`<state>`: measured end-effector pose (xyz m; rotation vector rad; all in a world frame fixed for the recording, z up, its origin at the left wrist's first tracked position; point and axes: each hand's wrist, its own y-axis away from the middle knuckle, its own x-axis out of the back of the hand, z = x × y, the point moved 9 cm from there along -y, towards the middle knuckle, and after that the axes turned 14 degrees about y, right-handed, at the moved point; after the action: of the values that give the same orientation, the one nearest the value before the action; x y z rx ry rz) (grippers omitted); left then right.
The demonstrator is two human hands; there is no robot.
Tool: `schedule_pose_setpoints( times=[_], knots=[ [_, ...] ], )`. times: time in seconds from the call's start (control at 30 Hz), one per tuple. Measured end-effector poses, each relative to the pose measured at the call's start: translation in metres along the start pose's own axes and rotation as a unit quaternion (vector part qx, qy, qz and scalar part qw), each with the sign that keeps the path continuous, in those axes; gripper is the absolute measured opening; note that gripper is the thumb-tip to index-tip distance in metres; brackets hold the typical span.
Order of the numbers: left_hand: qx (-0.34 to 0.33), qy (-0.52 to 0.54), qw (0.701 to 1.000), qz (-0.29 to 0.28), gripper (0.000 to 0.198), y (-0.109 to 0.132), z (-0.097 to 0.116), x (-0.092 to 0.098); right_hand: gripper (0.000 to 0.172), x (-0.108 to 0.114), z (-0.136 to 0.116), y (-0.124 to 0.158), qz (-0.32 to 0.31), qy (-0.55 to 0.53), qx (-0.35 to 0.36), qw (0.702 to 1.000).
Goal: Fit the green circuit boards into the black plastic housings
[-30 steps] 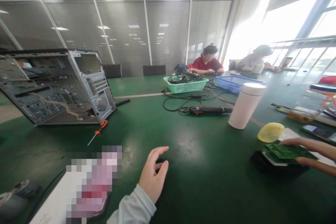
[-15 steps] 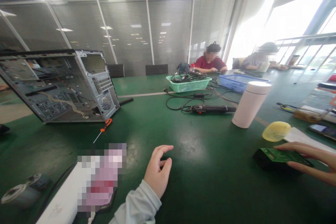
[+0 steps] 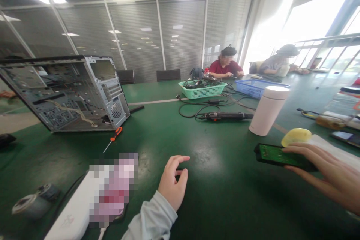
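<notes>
Green tabletop [image 3: 222, 198], open computer case [image 3: 70, 97], pale bottle [image 3: 269, 111] behind circuit board [image 3: 271, 154] clasped in right hand [image 3: 326, 170], left hand [image 3: 172, 185] fingers parted

A green table [image 3: 219, 187] bears a computer case [image 3: 69, 95] and bottle [image 3: 269, 111].

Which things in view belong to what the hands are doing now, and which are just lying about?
In use:
right hand, gripping the green-faced black module
left hand, holding nothing

Untouched, probably just lying about:
open computer case
orange-handled screwdriver
pale bottle
yellow object
green basket
blue basket
</notes>
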<state>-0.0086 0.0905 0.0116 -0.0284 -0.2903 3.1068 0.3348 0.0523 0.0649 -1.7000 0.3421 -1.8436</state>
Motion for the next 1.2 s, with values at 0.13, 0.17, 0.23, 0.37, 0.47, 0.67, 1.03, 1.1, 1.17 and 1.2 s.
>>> schedule_pose_setpoints(
  times=[0.13, 0.17, 0.23, 0.37, 0.47, 0.67, 1.03, 1.1, 1.17, 1.2],
  knots=[
    [-0.029, -0.033, 0.998, -0.050, 0.030, 0.005, 0.004, -0.011, 0.032, 0.029, -0.082, -0.037, 0.074, -0.056, 0.088, 0.992],
    [-0.032, -0.037, 0.997, -0.061, 0.033, 0.006, 0.003, -0.013, 0.028, 0.032, -0.101, -0.046, 0.085, -0.098, 0.089, 0.988],
    [-0.038, -0.033, 0.996, -0.069, 0.041, 0.008, 0.000, -0.015, 0.024, 0.028, -0.130, -0.063, 0.073, -0.234, 0.044, 0.969],
    [-0.037, 0.028, 0.998, -0.047, 0.050, 0.008, -0.005, -0.011, 0.023, -0.053, -0.179, -0.065, -0.196, -0.632, -0.261, 0.703],
    [0.003, 0.107, 0.994, -0.009, 0.050, 0.002, -0.012, -0.002, 0.027, -0.083, -0.226, -0.040, -0.348, -0.710, -0.369, 0.488],
    [0.134, 0.236, 0.961, 0.042, 0.051, -0.007, -0.035, 0.008, 0.043, -0.085, -0.247, -0.022, -0.421, -0.741, -0.407, 0.329],
    [0.128, 0.210, 0.969, 0.037, 0.059, -0.007, -0.030, 0.008, 0.042, -0.094, -0.234, -0.029, -0.408, -0.745, -0.357, 0.388],
    [0.104, 0.206, 0.972, 0.048, 0.060, -0.009, -0.027, 0.012, 0.034, -0.097, -0.230, -0.035, -0.389, -0.735, -0.320, 0.454],
    [0.078, 0.202, 0.975, 0.055, 0.057, -0.010, -0.023, 0.016, 0.029, -0.098, -0.224, -0.044, -0.355, -0.712, -0.277, 0.538],
    [0.073, 0.195, 0.977, 0.053, 0.054, -0.010, -0.022, 0.016, 0.031, -0.097, -0.220, -0.048, -0.332, -0.696, -0.255, 0.584]
  ],
)
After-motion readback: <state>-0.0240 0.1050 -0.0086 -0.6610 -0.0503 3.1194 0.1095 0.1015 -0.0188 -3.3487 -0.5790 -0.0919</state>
